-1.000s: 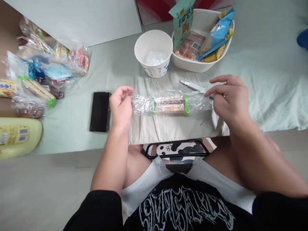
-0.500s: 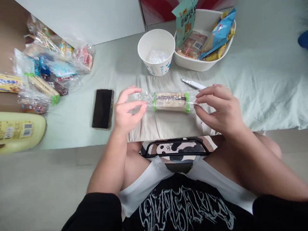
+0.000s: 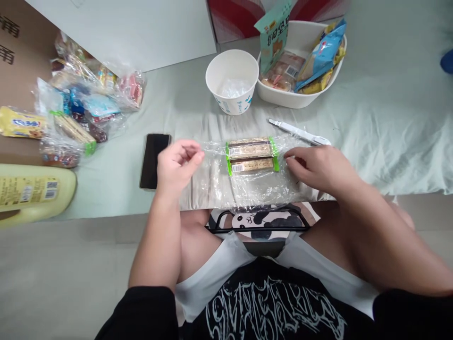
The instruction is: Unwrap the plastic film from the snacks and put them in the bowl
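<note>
Head view, sole entry.

Item: green-ended snack packs [image 3: 252,152], apparently two, side by side on the covered surface in front of you, between your hands. Long axis: roughly left to right, green ends facing either hand.

Item: clear film [image 3: 253,189], spread under and around the packs, wrinkled, reaching down to the front edge of the surface.

Item: your left hand [image 3: 177,165], palm inward, fingers bent, thumb drawn near the index finger. Film lies by the tips; whether they pinch it, you cannot tell from here. The packs lie to its right, across a visible gap.

Item: your right hand [image 3: 322,165], fingers curled low over the film, just beside the packs' right end. The packs lie to its left; of your two hands this is the nearer. Its grip is hidden, so any hold on the film cannot be told.

Item: white cutter-like tool [image 3: 299,131], slanting beyond your right hand.

Item: dark phone [image 3: 152,158], partly behind your left hand.

Item: paper tub [image 3: 231,105], crumpled clear plastic inside, beside a white basin [image 3: 286,100] of bagged snacks, both beyond the packs.
</note>
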`<state>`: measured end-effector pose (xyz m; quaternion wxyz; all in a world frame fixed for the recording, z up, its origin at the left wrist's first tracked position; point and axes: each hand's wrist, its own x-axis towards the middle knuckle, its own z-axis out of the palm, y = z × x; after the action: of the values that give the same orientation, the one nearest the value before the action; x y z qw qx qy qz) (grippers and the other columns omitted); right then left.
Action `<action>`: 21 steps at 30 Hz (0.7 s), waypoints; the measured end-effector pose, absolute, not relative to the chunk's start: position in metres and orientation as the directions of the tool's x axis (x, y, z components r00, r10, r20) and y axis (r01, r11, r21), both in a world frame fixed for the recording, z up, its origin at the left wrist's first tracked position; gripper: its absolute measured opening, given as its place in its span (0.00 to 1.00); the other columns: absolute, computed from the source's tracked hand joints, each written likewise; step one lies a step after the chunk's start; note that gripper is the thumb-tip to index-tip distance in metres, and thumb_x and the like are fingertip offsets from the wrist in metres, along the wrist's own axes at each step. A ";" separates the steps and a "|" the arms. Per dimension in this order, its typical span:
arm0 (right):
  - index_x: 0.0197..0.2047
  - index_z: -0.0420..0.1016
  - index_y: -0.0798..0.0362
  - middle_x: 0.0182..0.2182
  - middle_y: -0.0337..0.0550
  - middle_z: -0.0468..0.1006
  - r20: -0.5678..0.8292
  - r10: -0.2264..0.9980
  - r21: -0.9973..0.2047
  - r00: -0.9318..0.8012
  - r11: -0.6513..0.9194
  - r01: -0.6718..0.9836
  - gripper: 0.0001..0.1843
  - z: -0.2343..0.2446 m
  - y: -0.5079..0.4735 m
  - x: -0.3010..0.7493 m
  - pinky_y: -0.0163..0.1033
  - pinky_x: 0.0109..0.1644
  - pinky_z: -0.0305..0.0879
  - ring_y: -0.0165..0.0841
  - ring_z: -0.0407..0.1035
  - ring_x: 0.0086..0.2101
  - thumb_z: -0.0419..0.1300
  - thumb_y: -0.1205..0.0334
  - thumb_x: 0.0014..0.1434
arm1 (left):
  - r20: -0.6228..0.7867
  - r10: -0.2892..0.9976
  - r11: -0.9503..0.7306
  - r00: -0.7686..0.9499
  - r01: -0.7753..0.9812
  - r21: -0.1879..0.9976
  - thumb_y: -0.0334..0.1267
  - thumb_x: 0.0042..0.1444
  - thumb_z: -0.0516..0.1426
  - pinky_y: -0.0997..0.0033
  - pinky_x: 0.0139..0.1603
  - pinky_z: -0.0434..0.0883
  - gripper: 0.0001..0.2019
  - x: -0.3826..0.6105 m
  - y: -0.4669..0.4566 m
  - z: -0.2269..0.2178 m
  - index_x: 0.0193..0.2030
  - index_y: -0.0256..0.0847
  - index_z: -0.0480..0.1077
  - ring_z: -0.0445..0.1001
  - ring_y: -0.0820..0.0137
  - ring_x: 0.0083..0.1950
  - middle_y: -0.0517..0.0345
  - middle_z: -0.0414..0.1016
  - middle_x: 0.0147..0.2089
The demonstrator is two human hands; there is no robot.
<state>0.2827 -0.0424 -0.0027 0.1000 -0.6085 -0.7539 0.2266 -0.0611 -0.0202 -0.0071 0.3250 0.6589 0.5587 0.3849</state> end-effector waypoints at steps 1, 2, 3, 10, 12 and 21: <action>0.42 0.82 0.48 0.22 0.42 0.76 -0.108 0.971 -0.450 -0.213 0.143 0.882 0.15 -0.003 -0.042 0.281 0.42 0.31 0.56 0.34 0.63 0.22 0.55 0.55 0.63 | 0.207 0.978 -0.179 0.007 0.531 0.828 0.44 0.50 0.69 0.66 0.42 0.78 0.18 -0.064 -0.016 -0.012 0.48 0.45 0.77 0.80 0.66 0.43 0.54 0.81 0.45; 0.49 0.82 0.48 0.24 0.42 0.77 -0.094 0.976 -0.451 -0.197 0.135 0.882 0.18 -0.004 -0.043 0.278 0.42 0.31 0.58 0.35 0.65 0.23 0.55 0.55 0.63 | 0.227 0.974 -0.174 -0.020 0.582 0.795 0.43 0.46 0.72 0.62 0.49 0.78 0.26 -0.066 -0.013 -0.017 0.53 0.46 0.75 0.79 0.62 0.52 0.52 0.79 0.53; 0.54 0.80 0.50 0.26 0.43 0.79 -0.076 0.980 -0.467 -0.187 0.130 0.874 0.21 -0.004 -0.043 0.275 0.43 0.33 0.61 0.37 0.68 0.25 0.55 0.55 0.63 | 0.212 0.977 -0.154 -0.017 0.632 0.760 0.43 0.42 0.74 0.57 0.57 0.76 0.32 -0.069 -0.010 -0.022 0.56 0.46 0.74 0.76 0.57 0.59 0.50 0.75 0.59; 0.60 0.75 0.53 0.53 0.56 0.80 0.292 0.899 -0.469 -0.326 0.431 0.771 0.22 -0.018 -0.046 0.240 0.55 0.55 0.70 0.49 0.75 0.51 0.56 0.57 0.65 | 0.141 0.989 -0.067 -0.050 0.697 0.714 0.42 0.50 0.68 0.47 0.64 0.72 0.10 -0.056 0.001 -0.031 0.29 0.42 0.73 0.76 0.54 0.57 0.48 0.76 0.54; 0.61 0.74 0.52 0.57 0.55 0.78 0.295 0.858 -0.427 -0.420 0.512 0.745 0.23 -0.025 -0.047 0.232 0.58 0.59 0.68 0.52 0.72 0.57 0.57 0.57 0.65 | 0.089 0.993 -0.034 -0.074 0.546 0.837 0.48 0.59 0.62 0.55 0.52 0.78 0.12 -0.044 0.000 -0.026 0.32 0.43 0.70 0.79 0.60 0.49 0.50 0.78 0.48; 0.70 0.64 0.50 0.65 0.53 0.72 0.227 0.850 -0.445 -0.476 0.525 0.726 0.37 -0.035 -0.047 0.222 0.64 0.68 0.63 0.56 0.63 0.66 0.63 0.58 0.58 | -0.370 0.927 0.345 0.061 0.247 0.905 0.72 0.62 0.50 0.76 0.24 0.61 0.29 -0.017 -0.012 -0.005 0.46 0.47 0.62 0.79 0.67 0.32 0.50 0.79 0.42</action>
<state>0.2223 -0.0474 -0.0352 0.2139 -0.4651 -0.8467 0.1451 -0.0174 -0.0116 -0.0052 0.5474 0.4806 0.6108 0.3103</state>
